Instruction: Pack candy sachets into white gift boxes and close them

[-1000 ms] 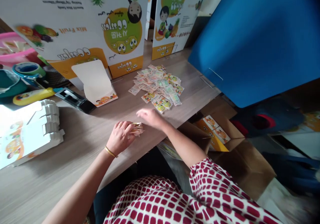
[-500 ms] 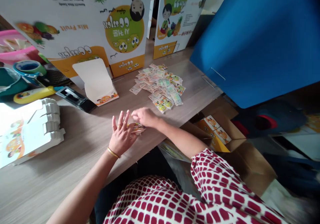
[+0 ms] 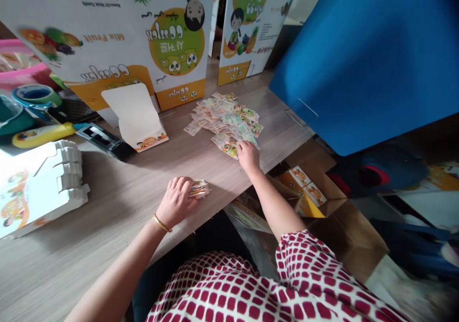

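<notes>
My left hand (image 3: 175, 201) rests on the wood-grain table (image 3: 107, 236), with a gold bangle at its wrist. It is shut on a small stack of printed sachets (image 3: 199, 189) that pokes out past the fingers. A loose pile of several flat sachets (image 3: 224, 120) lies farther out, in green, orange and white wrappers. My right hand (image 3: 248, 155) is on the near edge of that pile, its fingers down on the sachets. Whether those fingers grip any sachet is hidden.
Upright printed cartons (image 3: 175, 44) stand along the back, with a white flap (image 3: 132, 111) before them. A folded white carton (image 3: 39, 188), black tool (image 3: 105, 141), yellow-handled tool (image 3: 41, 135) and tape roll (image 3: 36, 97) lie left. A blue board (image 3: 362, 59) looms right; an open cardboard box (image 3: 322, 207) sits below the edge.
My right hand has moved away from the left hand, out to the pile. My left hand has closed its raised fingers around the small stack.
</notes>
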### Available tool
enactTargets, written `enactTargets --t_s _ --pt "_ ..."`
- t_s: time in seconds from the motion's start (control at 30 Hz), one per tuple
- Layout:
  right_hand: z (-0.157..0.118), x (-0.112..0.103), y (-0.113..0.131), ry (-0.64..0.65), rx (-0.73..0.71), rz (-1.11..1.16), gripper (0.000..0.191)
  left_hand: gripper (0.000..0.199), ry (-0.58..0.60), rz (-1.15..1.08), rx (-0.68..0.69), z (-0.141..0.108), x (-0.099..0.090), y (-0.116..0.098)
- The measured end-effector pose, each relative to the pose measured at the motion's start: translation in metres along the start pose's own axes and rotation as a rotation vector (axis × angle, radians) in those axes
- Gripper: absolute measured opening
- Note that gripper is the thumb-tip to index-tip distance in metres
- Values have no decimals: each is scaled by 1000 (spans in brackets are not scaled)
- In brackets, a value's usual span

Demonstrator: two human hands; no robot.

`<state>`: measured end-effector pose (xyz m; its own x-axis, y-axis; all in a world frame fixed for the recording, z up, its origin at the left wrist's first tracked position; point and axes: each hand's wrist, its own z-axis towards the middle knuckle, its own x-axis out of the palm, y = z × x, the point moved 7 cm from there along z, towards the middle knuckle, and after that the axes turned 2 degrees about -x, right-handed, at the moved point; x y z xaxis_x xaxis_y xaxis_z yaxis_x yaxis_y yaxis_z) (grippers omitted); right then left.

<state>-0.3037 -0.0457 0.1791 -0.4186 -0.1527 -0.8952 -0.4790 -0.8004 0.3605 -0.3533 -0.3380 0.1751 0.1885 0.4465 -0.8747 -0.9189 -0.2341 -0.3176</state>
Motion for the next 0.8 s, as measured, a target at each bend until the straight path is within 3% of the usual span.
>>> enactTargets --t_s 0.1,0.2,0.27,0.4,0.5,0.57,0.63,0.73,0.8 --pt "-27 8 66 77 -181 121 21 29 -53 105 31 4 -9 -6" --pt "-60 27 125 334 -475 352 18 30 -32 157 60 5 -9 -7" --pt "-62 30 118 323 -444 387 22 33 30 159 64 3 -3 -3" --pt "-31 16 29 28 -75 68 24 38 41 96 27 -2 6 8" --pt "-15 14 -5 13 6 -35 15 38 21 45 33 -2 8 12" --pt "-13 16 7 15 -22 26 17 37 48 29 31 -1 10 13" --pt "-19 20 41 54 -105 172 17 37 69 23 16 -1 10 12" --pt "-38 36 103 388 -285 496 14 38 2 76 -29 0 2 9" --pt "-52 43 127 624 -314 667 20 37 -74 143 -42 -1 -5 3"
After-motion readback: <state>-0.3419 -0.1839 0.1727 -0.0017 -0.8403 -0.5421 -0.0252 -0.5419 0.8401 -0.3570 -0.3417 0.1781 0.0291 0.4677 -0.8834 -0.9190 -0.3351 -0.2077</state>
